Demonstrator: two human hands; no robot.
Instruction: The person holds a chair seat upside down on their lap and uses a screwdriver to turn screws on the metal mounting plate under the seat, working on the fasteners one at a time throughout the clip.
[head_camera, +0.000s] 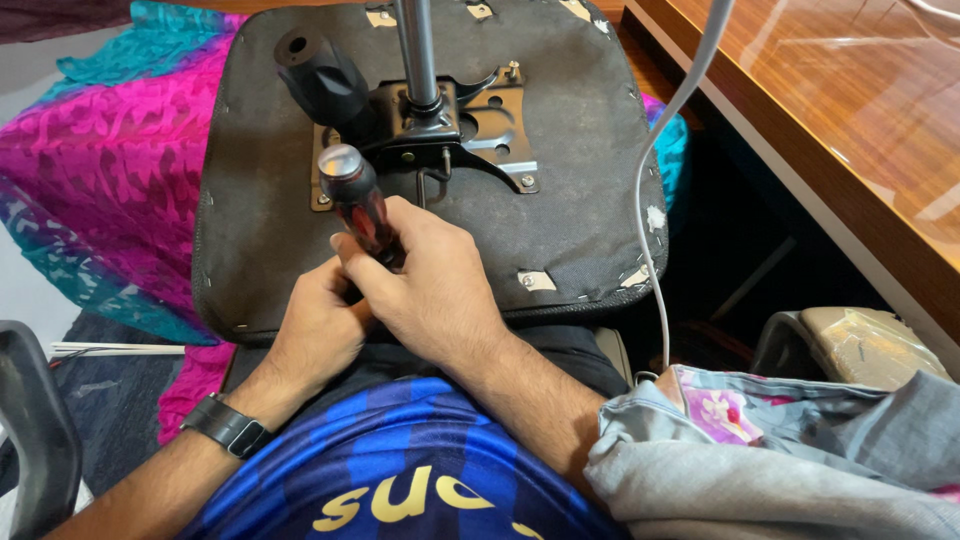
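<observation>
Tool: red-and-black plastic-handled screwdriver (358, 200) — stiff, light, likely slick; best gripped mid-handle.
Right hand (430, 285): wrapped the handle.
Left hand (320, 320): curled closed beneath it.
Seat: upturned black fabric chair base (260, 200).

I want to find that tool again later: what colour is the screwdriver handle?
Translucent red and black with a silvery cap, seen in the head view: screwdriver handle.

Glossy wooden desk (850, 110) beside pink-teal cloth (110, 170).
</observation>
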